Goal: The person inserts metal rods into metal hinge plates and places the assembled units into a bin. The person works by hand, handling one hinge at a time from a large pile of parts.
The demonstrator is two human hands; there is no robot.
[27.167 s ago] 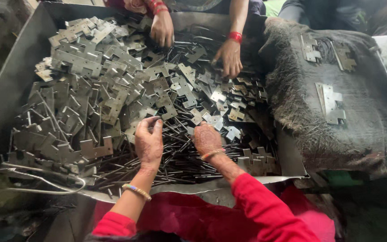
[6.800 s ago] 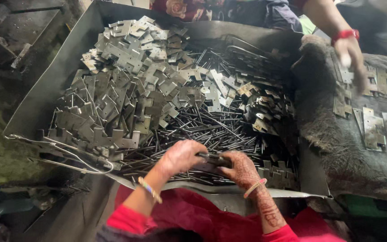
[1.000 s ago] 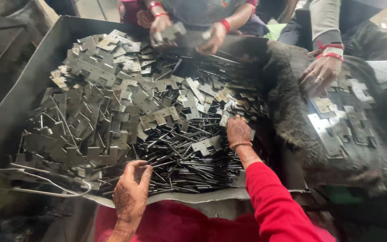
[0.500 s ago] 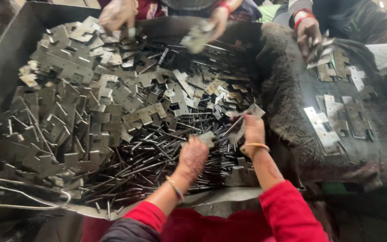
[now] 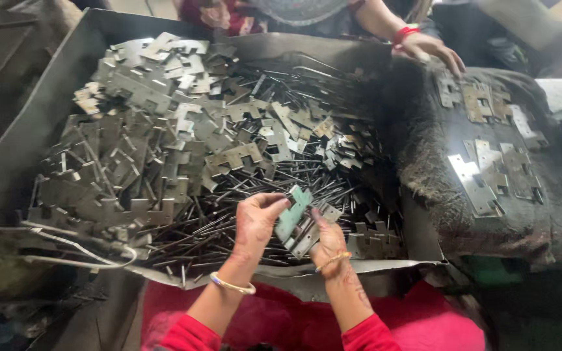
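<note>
We hold a hinge plate (image 5: 292,212) up between both hands, just above the near end of the tray (image 5: 8,162). Our left hand (image 5: 255,221) curls around its left edge, thumb and fingers closed on it, and our right hand (image 5: 328,239) comes in from below and right, fingers pinched on the lower end where a second plate (image 5: 307,235) seems to lie against the first. Lifting them clear of the heap likely lets us line the two pieces up without the loose stock catching. The plate's long axis runs on a slant, its upper end toward the top right, its lower end toward us and left, its flat face tilted up at the camera. Under our hands lies a bed of thin dark pins (image 5: 229,221), mostly running left to right, and beyond them a big pile of plates (image 5: 151,130) fills the far and left part of the tray. To the right, a dark cloth (image 5: 424,156) carries finished hinges (image 5: 489,175) laid flat, within easy reach. At the far side another person's hand (image 5: 430,52) rests on that cloth.
</note>
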